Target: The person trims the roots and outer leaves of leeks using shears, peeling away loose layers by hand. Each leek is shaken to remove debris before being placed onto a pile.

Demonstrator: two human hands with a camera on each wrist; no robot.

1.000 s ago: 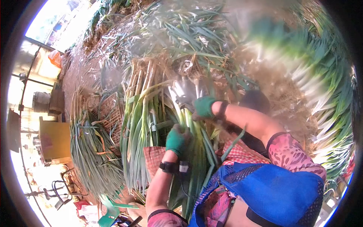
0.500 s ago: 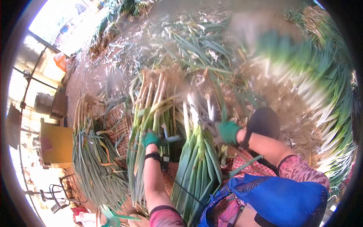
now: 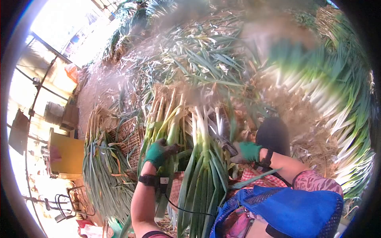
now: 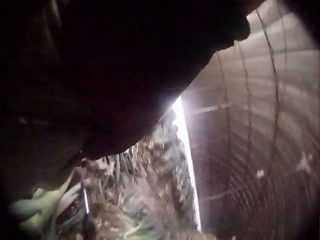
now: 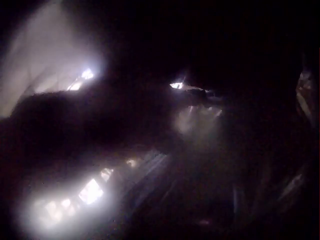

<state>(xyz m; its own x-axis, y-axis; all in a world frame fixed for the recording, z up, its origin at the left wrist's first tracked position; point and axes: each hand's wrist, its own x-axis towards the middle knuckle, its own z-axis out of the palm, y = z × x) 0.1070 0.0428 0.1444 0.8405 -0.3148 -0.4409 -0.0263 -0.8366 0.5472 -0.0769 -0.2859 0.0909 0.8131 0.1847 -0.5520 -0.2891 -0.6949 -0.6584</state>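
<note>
My left hand (image 3: 160,154), in a green and grey glove, grips a thick leek (image 3: 173,133) in the head view, at the left bundle's near side. My right hand (image 3: 245,152), gloved alike, holds a grey metal hand tool (image 3: 226,146) whose far end points at the white stalks; its exact kind is blurred. Between the hands lies a bunch of leeks (image 3: 203,170), roots away from me and green leaves spread toward my lap. A dark glove (image 4: 150,65) fills much of the left wrist view. The right wrist view is mostly dark.
Another leek pile (image 3: 105,170) lies at left beside a woven basket (image 3: 131,139). Loose leaves and trimmings (image 3: 206,51) cover the ground ahead. A long row of leeks (image 3: 337,107) curves along the right. A yellow box (image 3: 67,152) stands far left.
My left hand left the middle bunch, reached left to the neighbouring bundle and took hold of a leek there. My right hand moved right and toward me with the tool.
</note>
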